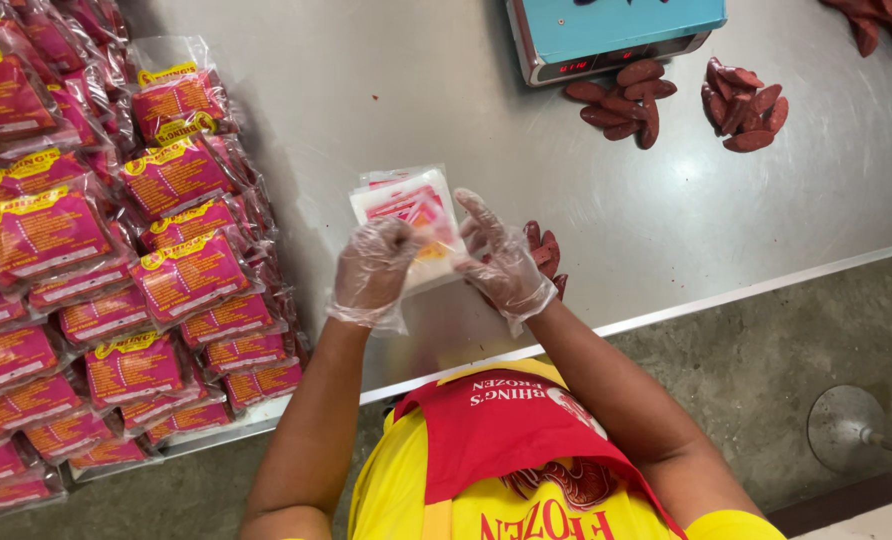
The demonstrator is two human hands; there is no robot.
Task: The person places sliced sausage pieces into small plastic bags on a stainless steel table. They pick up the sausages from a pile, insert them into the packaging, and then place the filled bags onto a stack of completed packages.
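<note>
Both my hands wear thin clear plastic gloves. My left hand (371,272) pinches the lower edge of an empty clear plastic pouch (409,203) with a pink and white printed label. My right hand (503,262) holds the pouch's other lower corner, its fingers spread against the film. The pouch is raised above a steel table (386,90). A small heap of dark red sausage pieces (546,252) lies on the table just behind my right hand, partly hidden by it.
Several filled pink and red labelled packs (116,260) are stacked in rows along the left. A blue-topped weighing scale (616,35) stands at the far edge, with loose sausage pieces (626,100) and another cluster (744,105) in front of it. A concrete floor (766,360) lies on the right.
</note>
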